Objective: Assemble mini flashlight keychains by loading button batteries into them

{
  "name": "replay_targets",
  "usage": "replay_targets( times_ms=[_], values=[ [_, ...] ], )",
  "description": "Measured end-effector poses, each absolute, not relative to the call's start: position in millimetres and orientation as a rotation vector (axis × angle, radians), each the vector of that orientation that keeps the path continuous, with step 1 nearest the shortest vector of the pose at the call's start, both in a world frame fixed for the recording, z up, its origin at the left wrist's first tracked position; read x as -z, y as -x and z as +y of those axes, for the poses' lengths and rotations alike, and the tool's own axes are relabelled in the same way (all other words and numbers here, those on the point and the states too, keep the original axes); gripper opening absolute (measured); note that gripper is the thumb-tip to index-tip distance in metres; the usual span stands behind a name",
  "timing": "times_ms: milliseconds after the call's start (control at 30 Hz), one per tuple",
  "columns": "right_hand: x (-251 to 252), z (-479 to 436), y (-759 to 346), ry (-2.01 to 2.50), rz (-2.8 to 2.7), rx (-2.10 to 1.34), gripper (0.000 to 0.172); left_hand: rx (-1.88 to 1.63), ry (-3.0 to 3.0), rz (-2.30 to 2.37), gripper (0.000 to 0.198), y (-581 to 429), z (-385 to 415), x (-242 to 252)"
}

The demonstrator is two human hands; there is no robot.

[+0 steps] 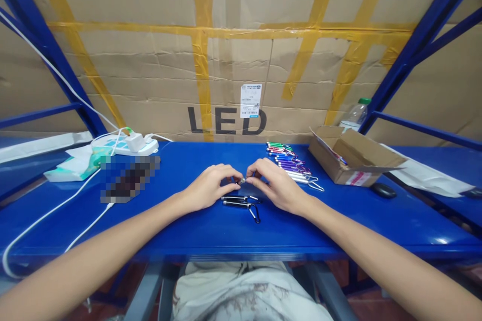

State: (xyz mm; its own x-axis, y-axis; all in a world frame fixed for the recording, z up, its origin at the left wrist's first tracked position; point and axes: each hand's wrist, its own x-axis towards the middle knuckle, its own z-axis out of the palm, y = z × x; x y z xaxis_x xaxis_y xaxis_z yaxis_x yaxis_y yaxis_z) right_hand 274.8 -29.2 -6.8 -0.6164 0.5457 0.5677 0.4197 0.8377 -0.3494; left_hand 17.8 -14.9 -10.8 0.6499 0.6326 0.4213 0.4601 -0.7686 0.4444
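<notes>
Between my fingertips, above the middle of the blue table (188, 233), is a small silvery piece (242, 180). My left hand (211, 185) pinches it from the left with thumb and forefinger. The fingers of my right hand (273, 184) are closed together at its right side; what they hold, if anything, is too small to name. Just below my hands lie two black pen-like tubes (235, 203) with carabiner clips. Beyond my right hand, a row of similar tubes (288, 160) in green, red, blue, purple and silver lies on the table.
An open cardboard box (346, 158) stands at the right, with a black mouse (383, 190) beside it and a bottle (354, 114) behind. At the left are a power strip (145, 146), a tissue pack (71, 168), a blurred-out phone (130, 180) and white cables.
</notes>
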Motion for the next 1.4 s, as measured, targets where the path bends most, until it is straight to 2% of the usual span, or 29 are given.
replay_targets(
  times_ms=[500,667,833,1133,1400],
  values=[
    [-0.3,-29.9,-277.6,0.631,-2.409,-0.101,0.010,-0.793,-2.498,0.870,0.015,-19.2,-17.5,7.7],
    [-3.0,-25.0,-282.6,0.836,-2.296,0.052,0.010,-0.810,-2.519,0.908,0.016,-17.1,-15.0,7.7],
    [6.1,-17.5,-285.3,1.051,-2.467,0.130,0.005,-0.812,-2.572,0.936,0.017,-15.2,-13.9,7.8],
    [13.1,-14.1,-288.3,1.059,-2.555,0.029,0.008,-0.803,-2.611,0.981,0.018,-14.2,-13.7,8.7],
    [3.2,-26.5,-278.9,0.775,-2.322,-0.148,0.013,-0.787,-2.621,0.919,0.019,-15.1,-15.5,8.5]
  ],
)
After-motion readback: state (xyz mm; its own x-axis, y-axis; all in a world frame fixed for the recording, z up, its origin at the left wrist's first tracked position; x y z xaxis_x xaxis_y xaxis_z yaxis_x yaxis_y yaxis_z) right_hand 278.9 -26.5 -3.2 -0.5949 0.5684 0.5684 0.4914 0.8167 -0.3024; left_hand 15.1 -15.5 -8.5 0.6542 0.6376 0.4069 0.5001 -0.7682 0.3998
